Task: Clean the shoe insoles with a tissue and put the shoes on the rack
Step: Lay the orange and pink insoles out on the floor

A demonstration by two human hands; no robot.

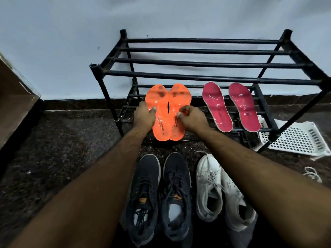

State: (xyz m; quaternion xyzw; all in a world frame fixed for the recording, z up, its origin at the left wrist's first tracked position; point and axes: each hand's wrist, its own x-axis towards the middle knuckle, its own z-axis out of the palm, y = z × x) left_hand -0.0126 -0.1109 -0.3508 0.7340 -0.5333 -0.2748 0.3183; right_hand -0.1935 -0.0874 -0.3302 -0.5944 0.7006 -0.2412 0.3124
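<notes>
Two orange insoles lean side by side against the lower shelf of the black rack (206, 78). My left hand (144, 115) holds the left orange insole (157, 102) at its left edge, thumb on its face. My right hand (192, 119) pinches the right orange insole (179, 97) near its middle. Two pink insoles (217, 106) (244, 108), speckled with white bits, lean on the rack to the right. On the floor in front stand a pair of dark shoes (157, 196) and a pair of white shoes (222, 190). No tissue is in view.
A white perforated plastic basket (295, 138) lies on the floor behind the rack's right leg. A loose white lace (312, 174) lies at the right. A brown wooden surface (12, 97) stands at the left. The wall is just behind the rack.
</notes>
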